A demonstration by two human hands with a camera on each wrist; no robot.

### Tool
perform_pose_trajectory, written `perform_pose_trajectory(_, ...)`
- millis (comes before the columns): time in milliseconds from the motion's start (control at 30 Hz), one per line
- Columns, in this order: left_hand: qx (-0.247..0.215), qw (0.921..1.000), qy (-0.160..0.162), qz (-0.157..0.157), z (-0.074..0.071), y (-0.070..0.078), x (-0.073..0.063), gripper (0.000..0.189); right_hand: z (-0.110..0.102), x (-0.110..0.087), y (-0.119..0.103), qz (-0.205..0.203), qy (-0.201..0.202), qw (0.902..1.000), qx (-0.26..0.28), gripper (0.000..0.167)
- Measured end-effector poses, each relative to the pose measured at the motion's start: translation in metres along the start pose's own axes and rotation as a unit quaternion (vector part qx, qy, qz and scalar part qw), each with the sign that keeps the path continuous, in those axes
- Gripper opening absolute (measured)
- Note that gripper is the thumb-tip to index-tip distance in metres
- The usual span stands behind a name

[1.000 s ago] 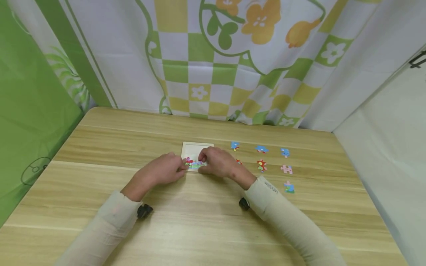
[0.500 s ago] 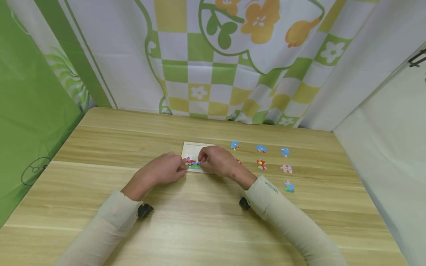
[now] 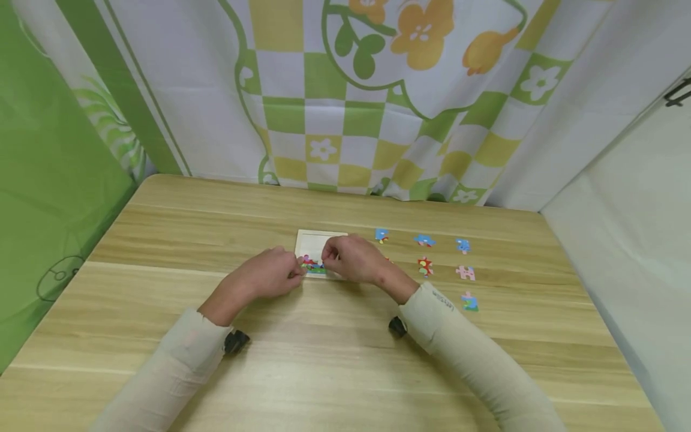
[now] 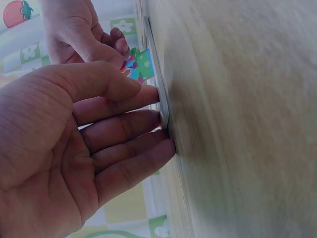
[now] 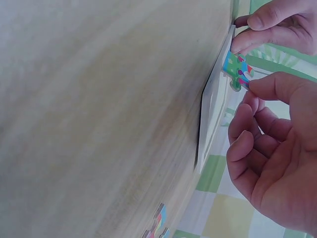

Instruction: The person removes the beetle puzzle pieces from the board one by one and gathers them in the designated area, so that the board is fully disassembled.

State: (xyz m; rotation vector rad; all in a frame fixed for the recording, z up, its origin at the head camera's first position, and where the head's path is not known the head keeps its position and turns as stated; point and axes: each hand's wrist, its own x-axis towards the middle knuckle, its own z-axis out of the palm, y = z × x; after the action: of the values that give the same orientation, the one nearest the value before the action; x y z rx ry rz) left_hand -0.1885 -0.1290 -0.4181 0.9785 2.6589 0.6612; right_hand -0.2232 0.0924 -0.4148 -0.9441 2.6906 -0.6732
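Observation:
A shallow wooden puzzle tray [image 3: 313, 243] lies on the table, with colourful jigsaw pieces [image 3: 313, 266] along its near side. My left hand [image 3: 264, 274] is at the tray's near left corner, its fairly straight fingertips touching the edge. At the tray's near side, my right hand [image 3: 356, 261] holds a green and blue puzzle piece [image 5: 236, 69] between thumb and fingers. In the right wrist view this piece looks tilted over the tray; whether it is seated there I cannot tell. The right hand's other fingers are loosely curled and cover the tray's right part.
Right of the tray lie several loose pieces, among them a blue one [image 3: 424, 240], a red one [image 3: 424, 266], a pink one [image 3: 465, 273] and a blue-green one [image 3: 469, 301]. Another piece [image 3: 390, 261] is partly behind the right hand. A patterned curtain [image 3: 345, 132] hangs behind the table.
My right thumb has drawn up from the tray's near edge, and more of the green strip at the front shows. The left hand stays at the corner.

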Motion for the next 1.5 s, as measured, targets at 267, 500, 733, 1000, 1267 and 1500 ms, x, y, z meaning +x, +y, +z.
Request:
perform_pose_trajectory(267,0.005,1.0,0.005,0.007,0.0,-0.001,0.0,0.046,-0.001,-0.002,0.0,-0.006,-0.001,1.0,0.005,0.01)
perform_pose_trajectory(500,0.001,0.9999,0.008,0.007,0.0,-0.001,-0.001,0.04,-0.011,-0.012,0.005,-0.006,-0.006,0.9993,0.036,0.01)
perform_pose_trajectory(733,0.008,0.9999,-0.001,0.007,0.001,-0.001,-0.002,0.047,-0.028,-0.036,0.022,-0.007,-0.02,0.9954,0.093,0.013)
perform_pose_trajectory(1000,0.006,0.9999,-0.003,0.008,0.0,0.0,-0.003,0.047,-0.048,-0.074,0.046,0.008,-0.025,0.9951,0.096,0.013)
perform_pose_trajectory(1267,0.001,0.9999,-0.013,-0.003,0.002,0.0,-0.003,0.036,-0.06,-0.115,0.075,0.049,-0.049,0.9914,0.111,0.014)
perform_pose_trajectory(1500,0.007,0.9999,-0.009,-0.001,0.002,-0.002,-0.002,0.026,-0.071,-0.142,0.09,0.085,-0.069,0.9874,0.114,0.014)
